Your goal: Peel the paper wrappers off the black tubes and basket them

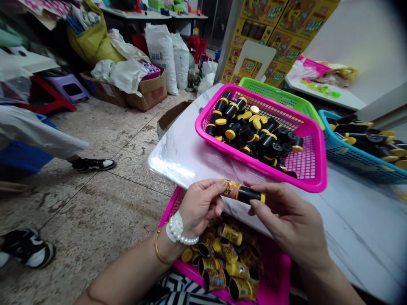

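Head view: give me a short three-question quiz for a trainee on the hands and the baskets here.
1. True or false: the left hand and the right hand hold one black tube between them.
2. What is on the left wrist? A. a leather-strap watch B. a pearl bracelet and a gold bangle C. nothing
3. Fill in: the pink table basket holds loose tubes that are black with ___ caps.
Key: 1 true; 2 B; 3 yellow.
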A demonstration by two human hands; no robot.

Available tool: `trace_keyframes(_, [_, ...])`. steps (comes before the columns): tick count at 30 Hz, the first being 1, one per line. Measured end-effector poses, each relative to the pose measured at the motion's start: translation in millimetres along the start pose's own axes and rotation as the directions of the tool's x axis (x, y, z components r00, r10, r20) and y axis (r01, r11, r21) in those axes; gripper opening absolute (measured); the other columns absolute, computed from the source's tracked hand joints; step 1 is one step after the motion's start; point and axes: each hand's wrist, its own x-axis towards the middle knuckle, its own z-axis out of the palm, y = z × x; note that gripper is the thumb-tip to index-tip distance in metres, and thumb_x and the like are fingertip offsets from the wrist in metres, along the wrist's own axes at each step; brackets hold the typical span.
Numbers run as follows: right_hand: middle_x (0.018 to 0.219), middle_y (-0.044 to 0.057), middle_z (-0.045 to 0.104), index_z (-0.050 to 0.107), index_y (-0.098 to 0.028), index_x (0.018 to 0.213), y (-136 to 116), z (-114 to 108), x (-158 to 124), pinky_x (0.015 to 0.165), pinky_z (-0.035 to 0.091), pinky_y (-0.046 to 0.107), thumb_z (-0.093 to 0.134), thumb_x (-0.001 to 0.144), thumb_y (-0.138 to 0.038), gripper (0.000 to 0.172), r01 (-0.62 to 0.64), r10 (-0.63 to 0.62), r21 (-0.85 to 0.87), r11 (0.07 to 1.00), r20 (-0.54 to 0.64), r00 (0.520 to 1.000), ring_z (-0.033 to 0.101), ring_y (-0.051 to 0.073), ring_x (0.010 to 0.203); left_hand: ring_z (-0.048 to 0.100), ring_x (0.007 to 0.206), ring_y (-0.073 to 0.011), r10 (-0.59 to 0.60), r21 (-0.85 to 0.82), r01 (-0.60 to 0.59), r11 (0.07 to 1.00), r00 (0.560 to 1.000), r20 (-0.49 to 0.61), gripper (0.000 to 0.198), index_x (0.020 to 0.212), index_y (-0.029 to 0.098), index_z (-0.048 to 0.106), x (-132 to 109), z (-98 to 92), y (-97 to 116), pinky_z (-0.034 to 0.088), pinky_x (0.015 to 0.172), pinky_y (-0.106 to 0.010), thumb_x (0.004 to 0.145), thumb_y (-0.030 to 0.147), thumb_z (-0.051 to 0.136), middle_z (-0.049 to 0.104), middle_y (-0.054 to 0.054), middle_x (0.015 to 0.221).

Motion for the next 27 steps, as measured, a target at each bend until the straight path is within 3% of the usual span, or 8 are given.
trace_keyframes(3, [0.098, 0.003, 0.078, 0.068, -0.024, 0.113, 0.2, 1.7, -1.8, 0.043, 0.049, 0.022, 0.071, 0.088, -0.024, 0.025, 0.096, -0.102, -0.179, 0.979, -0.023, 0.995, 0.056, 0.008, 0.048, 0.031, 0.030, -0.0004, 0.001, 0.006, -0.001, 1.000, 1.000, -0.010, 0.029, 0.078, 0.013, 0.065, -0.6, -5.8, 0.1, 0.012, 0.034, -0.014, 0.075, 0.036, 0.081, 0.050, 0.007, 0.039])
trace_keyframes(8, [0.116, 0.006, 0.076, 0.064, -0.026, 0.115, 1.5, 2.6, -5.0, 0.044, 0.046, 0.024, 0.070, 0.086, -0.018, 0.030, 0.260, -0.256, -0.196, 0.946, 0.046, 0.966, 0.057, 0.009, 0.052, 0.035, 0.031, 0.0005, 0.005, 0.006, -0.005, 1.000, 1.000, -0.023, 0.031, 0.078, 0.012, 0.064, -0.2, -6.4, 0.5, 0.012, 0.033, -0.015, 0.072, 0.036, 0.084, 0.060, 0.003, 0.052])
trace_keyframes(12, [0.126, 0.008, 0.073, 0.063, -0.026, 0.114, 2.1, 1.9, -8.7, 0.038, 0.039, 0.024, 0.069, 0.085, -0.016, 0.031, 0.196, -0.190, -0.102, 0.975, 0.063, 0.980, 0.043, 0.005, 0.042, 0.036, 0.032, 0.0002, 0.018, 0.020, -0.018, 1.000, 1.000, -0.002, 0.032, 0.080, 0.011, 0.067, -0.2, -4.2, -0.9, 0.013, 0.033, -0.014, 0.072, 0.036, 0.084, 0.062, 0.002, 0.053])
trace_keyframes(15, [0.118, 0.008, 0.075, 0.064, -0.025, 0.111, 2.1, 6.7, -11.7, 0.042, 0.045, 0.024, 0.069, 0.087, -0.015, 0.026, 0.111, -0.111, -0.010, 0.994, -0.007, 0.994, 0.055, 0.008, 0.050, 0.031, 0.029, -0.0005, -0.003, 0.084, -0.002, 0.996, 0.998, 0.056, 0.032, 0.079, 0.012, 0.068, -1.6, -6.0, -2.2, 0.013, 0.033, -0.014, 0.075, 0.041, 0.082, 0.054, 0.005, 0.041])
trace_keyframes(18, [0.110, 0.007, 0.076, 0.066, -0.025, 0.108, 4.8, 18.3, -16.8, 0.055, 0.056, 0.026, 0.070, 0.087, -0.013, 0.024, 0.080, -0.057, 0.147, 0.986, -0.155, 0.986, 0.071, 0.016, 0.075, 0.030, 0.028, -0.0011, 0.004, 0.142, -0.017, 0.990, 0.996, 0.093, 0.033, 0.084, 0.012, 0.071, -5.4, -8.6, -2.7, 0.015, 0.031, -0.014, 0.080, 0.044, 0.078, 0.056, 0.003, 0.042])
trace_keyframes(21, [0.112, 0.008, 0.074, 0.067, -0.025, 0.110, 9.7, 30.3, -25.0, 0.067, 0.062, 0.031, 0.073, 0.084, -0.009, 0.031, 0.127, -0.067, 0.192, 0.973, -0.290, 0.955, 0.073, 0.022, 0.094, 0.034, 0.028, -0.0023, 0.038, 0.180, -0.052, 0.982, 0.996, 0.077, 0.033, 0.093, 0.011, 0.074, -12.1, -9.2, -4.7, 0.019, 0.031, -0.014, 0.084, 0.043, 0.074, 0.059, 0.002, 0.045])
trace_keyframes(24, [0.113, 0.007, 0.074, 0.067, -0.026, 0.114, 12.5, 34.8, -33.3, 0.074, 0.063, 0.033, 0.074, 0.081, -0.003, 0.040, 0.169, -0.084, 0.227, 0.959, -0.340, 0.937, 0.073, 0.023, 0.101, 0.039, 0.032, -0.0034, 0.108, 0.249, -0.115, 0.962, 0.993, 0.041, 0.032, 0.099, 0.011, 0.075, -20.1, -8.4, -7.7, 0.025, 0.033, -0.014, 0.087, 0.040, 0.071, 0.058, 0.002, 0.046])
trace_keyframes(27, [0.112, 0.007, 0.074, 0.066, -0.026, 0.118, 11.2, 31.4, -38.9, 0.076, 0.064, 0.033, 0.073, 0.082, -0.002, 0.044, 0.149, -0.049, 0.314, 0.938, -0.304, 0.951, 0.072, 0.023, 0.105, 0.052, 0.047, -0.0043, 0.253, 0.319, -0.227, 0.920, 0.967, -0.040, 0.033, 0.107, 0.014, 0.071, -24.9, -8.6, -7.5, 0.037, 0.041, -0.013, 0.082, 0.033, 0.079, 0.070, -0.003, 0.073])
